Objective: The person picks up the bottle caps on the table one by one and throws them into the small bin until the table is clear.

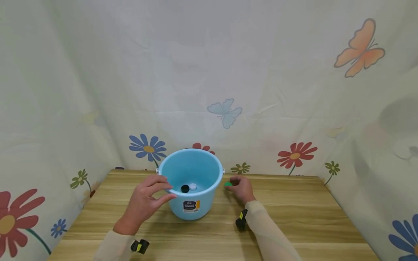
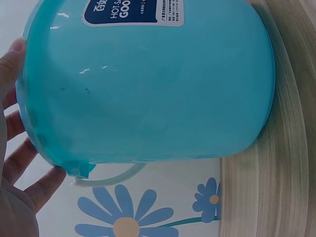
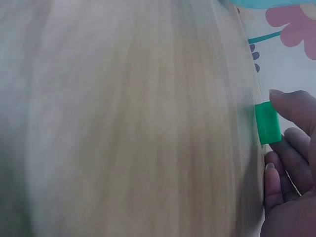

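Note:
A light blue bucket (image 1: 192, 204) stands upright on the wooden table, its label facing me. My left hand (image 1: 148, 197) holds the bucket's near-left rim, thumb on the outside and fingertips over the edge; the left wrist view shows the fingers spread along the rim (image 2: 30, 98). Inside, on the bucket's floor, lie a black cap (image 1: 185, 189) and a white cap (image 1: 193, 186). To the right of the bucket, my right hand (image 1: 242, 188) pinches a green bottle cap (image 3: 268, 123) between thumb and fingers, low at the tabletop.
The wooden table (image 1: 294, 217) reaches back to a pale curtain (image 1: 183, 72) printed with flowers and butterflies, which also hangs at both sides. The bucket's white handle (image 2: 113, 177) hangs down behind it. Each wrist wears a small black camera (image 1: 241, 219).

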A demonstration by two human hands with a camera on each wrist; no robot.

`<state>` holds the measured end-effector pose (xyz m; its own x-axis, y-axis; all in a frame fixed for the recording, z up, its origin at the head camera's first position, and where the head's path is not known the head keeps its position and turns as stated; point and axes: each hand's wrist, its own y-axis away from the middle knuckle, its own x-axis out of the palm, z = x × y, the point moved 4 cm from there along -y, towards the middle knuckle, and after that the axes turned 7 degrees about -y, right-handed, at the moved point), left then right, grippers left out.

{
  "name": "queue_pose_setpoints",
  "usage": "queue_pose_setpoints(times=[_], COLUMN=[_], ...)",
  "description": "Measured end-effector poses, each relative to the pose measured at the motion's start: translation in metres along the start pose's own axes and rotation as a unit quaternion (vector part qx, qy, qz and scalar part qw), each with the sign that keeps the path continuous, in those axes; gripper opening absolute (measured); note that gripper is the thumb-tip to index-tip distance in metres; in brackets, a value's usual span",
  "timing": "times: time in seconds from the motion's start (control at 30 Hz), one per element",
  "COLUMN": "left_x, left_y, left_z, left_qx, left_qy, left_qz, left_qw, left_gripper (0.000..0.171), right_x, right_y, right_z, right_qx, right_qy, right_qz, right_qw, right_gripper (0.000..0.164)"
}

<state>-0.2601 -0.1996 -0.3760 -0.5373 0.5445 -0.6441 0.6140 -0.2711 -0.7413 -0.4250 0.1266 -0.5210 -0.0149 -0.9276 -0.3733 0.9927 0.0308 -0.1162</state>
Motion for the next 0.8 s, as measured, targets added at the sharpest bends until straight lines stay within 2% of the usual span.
queue_pose_setpoints(times=[0.17,0.57,0.8], left_x=[0.0,0.001,-0.001], left_y=[-0.001,-0.001,0.0], left_z=[-0.001,-0.002,-0.002], left_qx=[0.0,0.003,0.004], left_qy=[0.0,-0.001,0.0], left_qz=[0.0,0.002,-0.001], left_qw=[1.0,1.0,1.0], left_gripper=[0.03,0.03,0.03], right_x=[0.001,0.004,0.004], right_y=[-0.004,-0.005,0.003], right_z=[-0.005,-0.014,-0.003], right_qx=[0.0,0.018,0.017], right_qy=[0.001,0.0,0.0], right_qz=[-0.011,-0.006,-0.009], right_qw=[1.0,1.0,1.0], right_gripper=[0.037,0.034,0.033])
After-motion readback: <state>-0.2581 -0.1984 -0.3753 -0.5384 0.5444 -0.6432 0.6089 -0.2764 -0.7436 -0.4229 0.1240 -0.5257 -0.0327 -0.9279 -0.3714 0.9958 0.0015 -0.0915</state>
